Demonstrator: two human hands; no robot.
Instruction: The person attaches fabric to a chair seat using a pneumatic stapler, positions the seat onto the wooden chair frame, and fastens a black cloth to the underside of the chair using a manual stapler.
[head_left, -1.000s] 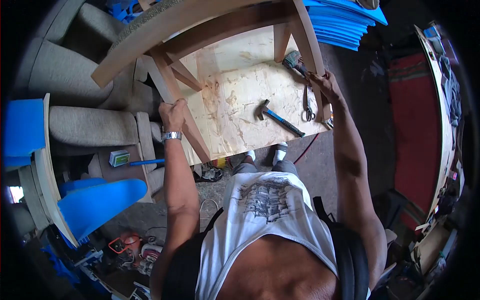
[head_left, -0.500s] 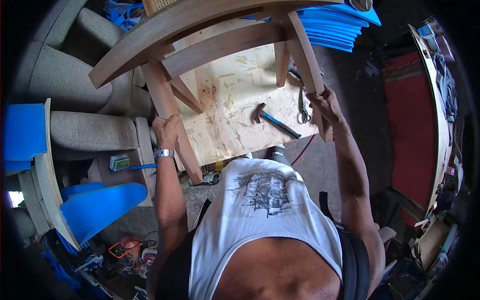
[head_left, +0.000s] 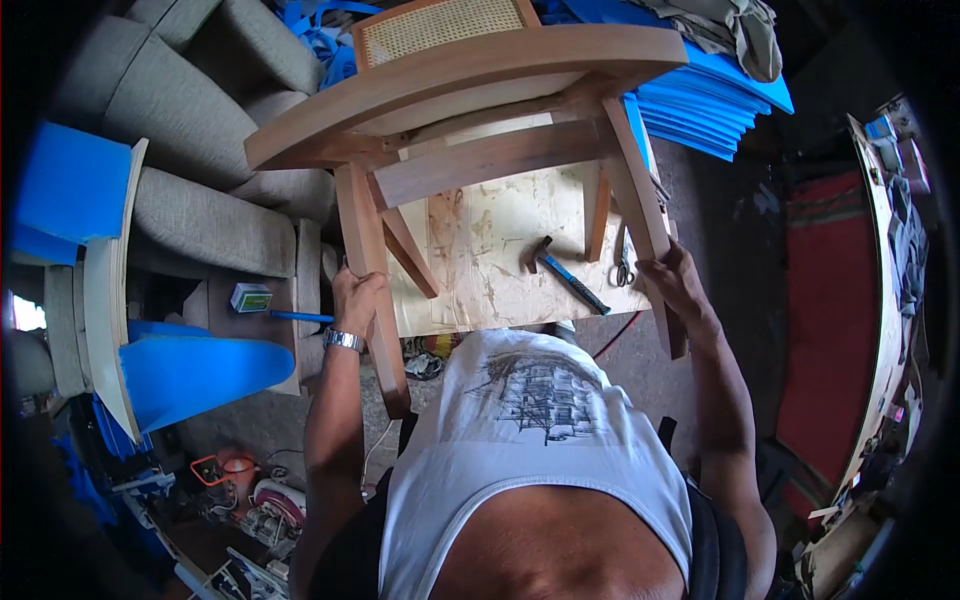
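Your left hand (head_left: 358,300): fingers gripping one leg (head_left: 362,215) | your right hand (head_left: 677,288): fingers gripping another | wooden chair (head_left: 490,164): tilted above surface (head_left: 480,265), legs towards you | hammer (head_left: 572,284), scissors (head_left: 624,273): lying on surface

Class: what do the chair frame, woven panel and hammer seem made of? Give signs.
Chair frame: wood, seemingly matt; brown tone, faint streaks.
Woven panel: probably cane; pale, open lattice.
Hammer: dull dark head, likely metal; blue-and-black grip, perhaps rubber.
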